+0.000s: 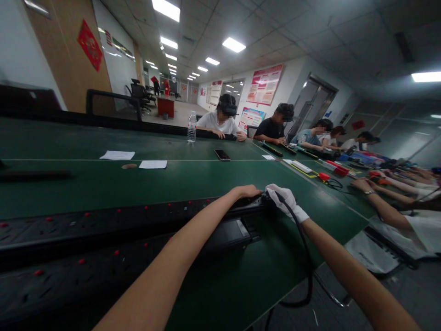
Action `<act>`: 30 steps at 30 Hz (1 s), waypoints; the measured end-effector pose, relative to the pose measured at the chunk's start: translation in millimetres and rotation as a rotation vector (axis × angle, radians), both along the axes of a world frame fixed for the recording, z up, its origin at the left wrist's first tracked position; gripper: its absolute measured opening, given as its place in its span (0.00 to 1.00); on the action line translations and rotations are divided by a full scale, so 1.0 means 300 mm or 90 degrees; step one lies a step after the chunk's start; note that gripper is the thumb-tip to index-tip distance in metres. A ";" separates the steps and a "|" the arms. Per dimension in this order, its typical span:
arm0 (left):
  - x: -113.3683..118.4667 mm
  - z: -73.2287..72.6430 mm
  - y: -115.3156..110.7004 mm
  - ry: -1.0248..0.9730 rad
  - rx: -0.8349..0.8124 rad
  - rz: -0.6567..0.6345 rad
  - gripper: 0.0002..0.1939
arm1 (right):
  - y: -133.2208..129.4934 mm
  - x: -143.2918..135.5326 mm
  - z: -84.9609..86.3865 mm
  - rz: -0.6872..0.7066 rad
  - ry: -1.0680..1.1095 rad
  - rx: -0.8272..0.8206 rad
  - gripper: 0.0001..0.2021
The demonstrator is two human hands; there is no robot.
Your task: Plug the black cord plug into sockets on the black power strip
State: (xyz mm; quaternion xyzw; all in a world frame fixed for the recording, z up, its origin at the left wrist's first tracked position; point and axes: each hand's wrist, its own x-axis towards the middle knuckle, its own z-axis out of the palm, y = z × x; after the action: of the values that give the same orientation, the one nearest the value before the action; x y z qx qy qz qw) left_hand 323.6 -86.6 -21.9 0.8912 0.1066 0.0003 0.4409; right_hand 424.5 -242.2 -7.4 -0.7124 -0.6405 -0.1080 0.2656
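Observation:
Two long black power strips with red switches lie side by side on the green table. My left hand point(247, 191), bare, is closed over the right end of the farther power strip point(134, 219). Beside it, my right hand point(285, 203) wears a white glove and is closed around the black cable point(303, 239) where it meets that end. The cable curves down past the table edge. My fingertips and the joint between cable and strip are mostly hidden. The nearer power strip point(99, 269) lies partly behind my left forearm.
Across the green table point(193, 179) lie a phone point(222, 155) and white papers point(153, 164). A water bottle point(191, 127) stands at the far edge. Several people sit around the table, one person point(222, 120) opposite, with co-workers' arms point(382, 197) near on the right.

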 end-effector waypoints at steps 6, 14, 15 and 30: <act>-0.032 0.004 0.027 -0.032 -0.128 -0.023 0.15 | 0.002 -0.005 0.034 0.024 -0.030 -0.057 0.15; -0.042 -0.013 0.060 0.000 -0.206 0.003 0.15 | 0.003 0.027 0.039 0.032 -0.084 -0.095 0.15; -0.041 -0.015 0.063 0.003 -0.211 0.004 0.15 | 0.003 0.032 0.039 0.029 -0.095 -0.098 0.16; -0.028 -0.042 0.090 0.008 -0.254 -0.024 0.18 | 0.000 0.060 0.067 0.006 -0.292 -0.165 0.18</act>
State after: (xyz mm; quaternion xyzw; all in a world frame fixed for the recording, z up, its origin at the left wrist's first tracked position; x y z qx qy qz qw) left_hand 315.3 -59.6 -34.5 0.7881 0.0903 -0.0344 0.6079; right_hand 442.5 -242.3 12.7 -0.6942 -0.6960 -0.1823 0.0205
